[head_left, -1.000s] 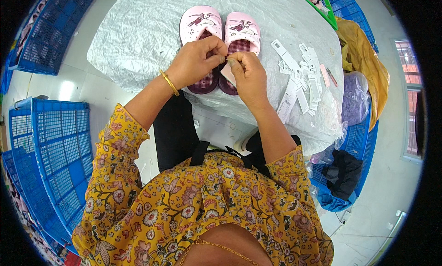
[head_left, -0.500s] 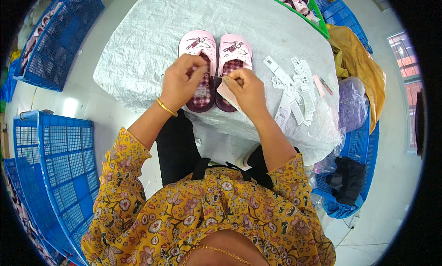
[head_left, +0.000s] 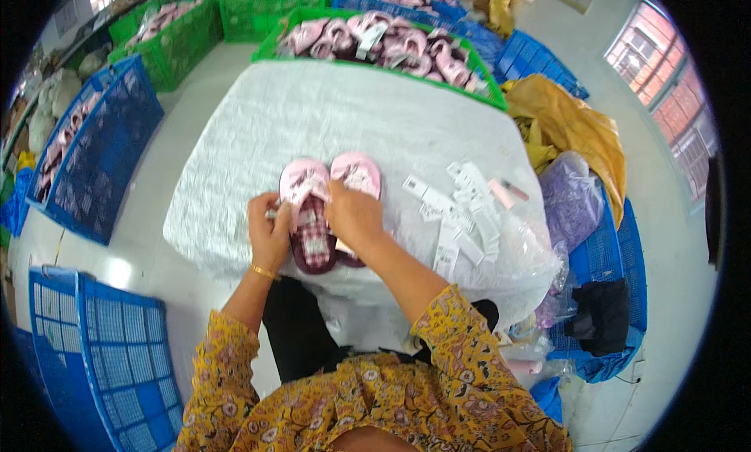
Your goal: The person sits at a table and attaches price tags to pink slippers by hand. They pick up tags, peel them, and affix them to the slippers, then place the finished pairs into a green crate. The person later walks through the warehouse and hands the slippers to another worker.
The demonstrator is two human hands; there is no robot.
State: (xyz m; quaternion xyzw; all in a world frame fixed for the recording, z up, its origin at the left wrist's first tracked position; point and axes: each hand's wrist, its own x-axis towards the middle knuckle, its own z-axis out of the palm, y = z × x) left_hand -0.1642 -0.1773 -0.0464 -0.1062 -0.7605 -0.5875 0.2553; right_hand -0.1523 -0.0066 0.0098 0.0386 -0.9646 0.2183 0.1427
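Note:
A pair of pink slippers with dark maroon soles and checked insoles stands at the near edge of the covered table, toes away from me. At the outer edge of the left slipper (head_left: pixel 314 231), my left hand (head_left: pixel 268 231) is closed, thumb against its side. My right hand (head_left: pixel 357 217) is closed at the inner edge of that slipper's pink upper, its fingertips partly hidden. The right slipper (head_left: pixel 358 169) lies mostly under my right hand and wrist. A small pale piece (head_left: pixel 342 247), perhaps a card, shows below that hand.
White printed tags (head_left: pixel 461 209) lie scattered to the right, beside a small pink card (head_left: pixel 501 193). A green crate (head_left: pixel 493 92) full of pink slippers borders the table's far side. Blue crates (head_left: pixel 129 342) stand at left; a purple plastic-wrapped bundle (head_left: pixel 571 190) sits at right.
The view has tilted up, bringing the far crates in. My right hand has moved from the right slipper to the left slipper's inner edge; my left hand has shifted to its outer side.

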